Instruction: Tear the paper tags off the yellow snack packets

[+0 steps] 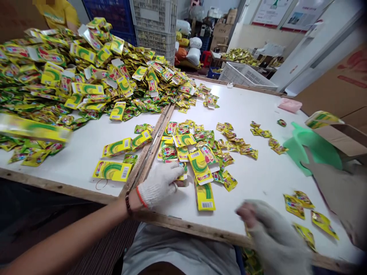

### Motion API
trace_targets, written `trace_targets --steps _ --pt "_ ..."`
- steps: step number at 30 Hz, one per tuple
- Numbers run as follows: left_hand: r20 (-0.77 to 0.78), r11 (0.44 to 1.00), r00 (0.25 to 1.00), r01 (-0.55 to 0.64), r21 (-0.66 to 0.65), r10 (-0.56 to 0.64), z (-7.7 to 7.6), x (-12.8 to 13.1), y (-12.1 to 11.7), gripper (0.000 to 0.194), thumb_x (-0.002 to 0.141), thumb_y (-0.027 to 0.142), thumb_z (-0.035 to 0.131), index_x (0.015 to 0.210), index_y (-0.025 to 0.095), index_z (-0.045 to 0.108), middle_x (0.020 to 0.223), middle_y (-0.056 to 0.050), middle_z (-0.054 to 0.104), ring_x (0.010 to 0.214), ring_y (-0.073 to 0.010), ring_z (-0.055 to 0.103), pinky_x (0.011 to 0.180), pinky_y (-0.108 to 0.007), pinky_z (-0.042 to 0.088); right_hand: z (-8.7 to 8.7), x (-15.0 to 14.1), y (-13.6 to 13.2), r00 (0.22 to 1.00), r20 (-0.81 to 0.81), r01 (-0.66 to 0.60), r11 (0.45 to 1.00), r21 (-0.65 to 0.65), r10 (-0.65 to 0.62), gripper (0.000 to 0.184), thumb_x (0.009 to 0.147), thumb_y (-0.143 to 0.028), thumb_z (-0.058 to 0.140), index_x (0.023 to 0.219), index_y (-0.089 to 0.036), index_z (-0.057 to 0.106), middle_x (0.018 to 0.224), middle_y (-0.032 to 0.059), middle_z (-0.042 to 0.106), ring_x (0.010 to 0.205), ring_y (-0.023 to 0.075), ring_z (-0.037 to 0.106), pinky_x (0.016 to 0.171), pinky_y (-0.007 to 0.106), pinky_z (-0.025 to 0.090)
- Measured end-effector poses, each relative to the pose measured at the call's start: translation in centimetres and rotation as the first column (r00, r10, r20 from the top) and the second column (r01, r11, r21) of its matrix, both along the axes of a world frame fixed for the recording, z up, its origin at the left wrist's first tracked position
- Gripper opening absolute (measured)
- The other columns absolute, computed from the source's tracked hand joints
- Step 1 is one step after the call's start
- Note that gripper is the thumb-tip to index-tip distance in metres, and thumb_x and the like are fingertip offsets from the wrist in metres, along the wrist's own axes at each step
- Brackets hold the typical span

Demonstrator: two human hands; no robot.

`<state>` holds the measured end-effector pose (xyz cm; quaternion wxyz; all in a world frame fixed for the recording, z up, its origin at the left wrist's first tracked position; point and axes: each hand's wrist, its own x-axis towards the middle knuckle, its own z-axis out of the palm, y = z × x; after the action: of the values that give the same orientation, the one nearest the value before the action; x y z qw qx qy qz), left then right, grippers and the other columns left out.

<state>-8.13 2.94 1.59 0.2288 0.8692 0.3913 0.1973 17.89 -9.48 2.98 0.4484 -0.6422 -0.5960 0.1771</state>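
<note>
My left hand [163, 183], in a white knit glove with bare fingertips, lies at the near edge of a loose heap of small yellow boxes. Its fingers are loosely bent and apart, over a partly hidden box, and I see nothing gripped. Just right of it, a yellow box [200, 167] overlaps another yellow box [205, 198]. Small candy packets [229, 180] lie around them. My right hand [269, 225], also gloved, is smeared by motion above the table's near edge. Whether it holds anything is unclear. Several packets [294, 206] lie to its right.
A large pile of boxes and packets [94, 76] covers the back left. A wooden strip [156, 139] divides the white table. At right are a green plastic piece [312, 147] and an open carton [344, 137]. A person in yellow [57, 15] stands behind; a blurred box [34, 128] is at left.
</note>
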Motion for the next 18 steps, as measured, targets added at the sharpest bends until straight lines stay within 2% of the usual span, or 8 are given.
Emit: trace_targets --steps 2,4,6,8,10,12,15,18 --pt "0.250 0.973 0.957 -0.093 -0.213 0.146 -0.4 -0.2 -1.7 0.015 0.087 0.025 0.047 0.087 0.016 0.059 0.088 -0.005 0.060 0.083 -0.0180 0.056 0.076 -0.029 0.045 -2.3 -4.0 1.9 0.970 -0.222 -0.126 0.985 -0.119 0.098 0.010 0.080 -0.029 0.061 0.087 -0.022 0.058 0.096 0.0070 0.068 0.084 0.0209 0.066 0.070 0.030 0.056" --pt "0.440 0.889 0.841 -0.099 -0.448 0.315 -1.3 0.1 -3.6 0.024 0.088 0.026 0.048 0.108 0.017 0.054 0.096 -0.005 0.063 0.088 -0.0178 0.059 0.079 -0.029 0.048 -4.0 -7.4 3.5 0.891 -0.427 -0.228 0.966 -0.126 0.155 0.016 0.079 -0.028 0.061 0.090 -0.021 0.052 0.101 0.0090 0.067 0.084 0.0211 0.067 0.070 0.031 0.056" --pt "0.539 0.801 0.710 -0.060 -0.595 0.454 -2.7 0.5 -5.1 0.041 0.086 0.026 0.051 0.125 0.018 0.041 0.104 -0.007 0.063 0.092 -0.0182 0.061 0.080 -0.030 0.050 -5.1 -9.3 4.5 0.876 -0.457 -0.226 0.968 -0.107 0.153 0.017 0.078 -0.027 0.061 0.089 -0.020 0.050 0.092 0.0080 0.068 0.078 0.0203 0.067 0.067 0.031 0.056" --pt "0.557 0.773 0.639 -0.096 -0.627 0.531 -3.9 0.8 -6.2 0.046 0.085 0.025 0.054 0.127 0.019 0.036 0.106 -0.008 0.063 0.093 -0.0182 0.062 0.081 -0.031 0.051 -5.5 -9.9 4.9 0.917 -0.375 -0.177 0.980 -0.086 0.132 0.014 0.078 -0.026 0.060 0.089 -0.018 0.054 0.083 0.0061 0.068 0.075 0.0197 0.066 0.068 0.031 0.055" --pt "0.534 0.800 0.655 -0.190 -0.569 0.535 -4.5 0.7 -6.7 0.037 0.084 0.026 0.055 0.118 0.020 0.043 0.106 -0.007 0.062 0.093 -0.0180 0.062 0.082 -0.031 0.051 -5.6 -9.5 5.1 0.945 -0.296 -0.164 0.985 -0.051 0.142 0.012 0.077 -0.024 0.060 0.087 -0.018 0.061 0.083 0.0062 0.069 0.077 0.0201 0.066 0.072 0.032 0.055" --pt "0.488 0.843 0.723 -0.246 -0.478 0.488 -4.2 0.4 -6.6 0.029 0.083 0.026 0.056 0.111 0.019 0.051 0.106 -0.007 0.063 0.095 -0.0186 0.061 0.086 -0.032 0.049 -5.3 -8.9 5.1 0.948 -0.261 -0.200 0.979 -0.042 0.183 0.012 0.077 -0.023 0.061 0.086 -0.018 0.067 0.086 0.0061 0.071 0.080 0.0206 0.066 0.076 0.033 0.054" --pt "0.436 0.894 0.823 -0.178 -0.411 0.364 -2.7 -0.3 -5.8 0.018 0.083 0.024 0.055 0.099 0.018 0.060 0.099 -0.006 0.065 0.093 -0.0190 0.060 0.087 -0.032 0.048 -4.6 -8.3 5.4 0.933 -0.255 -0.286 0.954 -0.088 0.256 0.013 0.077 -0.023 0.060 0.084 -0.020 0.071 0.085 0.0049 0.072 0.078 0.0207 0.066 0.073 0.032 0.055" --pt "0.398 0.902 0.874 -0.095 -0.420 0.277 -1.5 -0.7 -5.1 0.012 0.083 0.024 0.053 0.084 0.015 0.061 0.085 -0.005 0.064 0.082 -0.0172 0.059 0.078 -0.029 0.049 -3.8 -8.4 5.9 0.922 -0.234 -0.343 0.931 -0.124 0.308 0.012 0.077 -0.023 0.059 0.077 -0.019 0.070 0.074 0.0036 0.071 0.070 0.0186 0.065 0.065 0.028 0.055"
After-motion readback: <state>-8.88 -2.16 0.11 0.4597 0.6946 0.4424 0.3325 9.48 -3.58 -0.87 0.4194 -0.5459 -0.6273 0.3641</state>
